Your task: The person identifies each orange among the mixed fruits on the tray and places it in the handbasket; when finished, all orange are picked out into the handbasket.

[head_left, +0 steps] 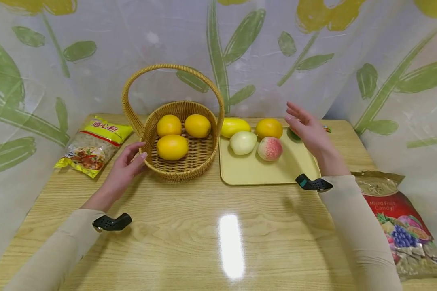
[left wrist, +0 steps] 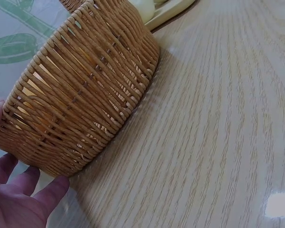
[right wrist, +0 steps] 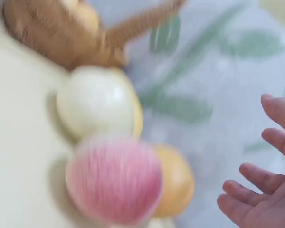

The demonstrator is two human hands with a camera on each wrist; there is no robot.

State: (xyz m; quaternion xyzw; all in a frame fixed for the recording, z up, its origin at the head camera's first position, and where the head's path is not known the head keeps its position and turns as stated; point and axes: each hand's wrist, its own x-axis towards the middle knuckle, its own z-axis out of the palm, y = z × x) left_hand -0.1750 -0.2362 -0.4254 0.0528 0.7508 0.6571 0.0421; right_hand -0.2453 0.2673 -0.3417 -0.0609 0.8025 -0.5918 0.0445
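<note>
A round wicker basket [head_left: 182, 173] with a tall arched handle stands at the back of the table, holding three yellow-orange fruits, one a mango-like fruit [head_left: 172, 147]. My left hand [head_left: 128, 161] holds its left rim; in the left wrist view, fingers [left wrist: 50, 194] lie along the outer wall. To the right, a pale yellow tray [head_left: 262, 173] carries a long yellow fruit [head_left: 234, 126], a pale green fruit [head_left: 243, 142], an orange fruit [head_left: 268, 128] and a pink speckled peach [head_left: 270, 148]. Over the tray's right end, my right hand [head_left: 307, 131] is raised with nothing in it, partly hiding a dark green fruit [head_left: 293, 134].
A bag of pasta [head_left: 94, 145] lies left of the basket. At the right edge is a red and gold bag of mixed fruit candy [head_left: 400, 222]. A small colourful item [head_left: 327, 128] sits behind my right wrist. A flowered curtain [head_left: 160, 36] hangs behind the wooden table [head_left: 167, 234].
</note>
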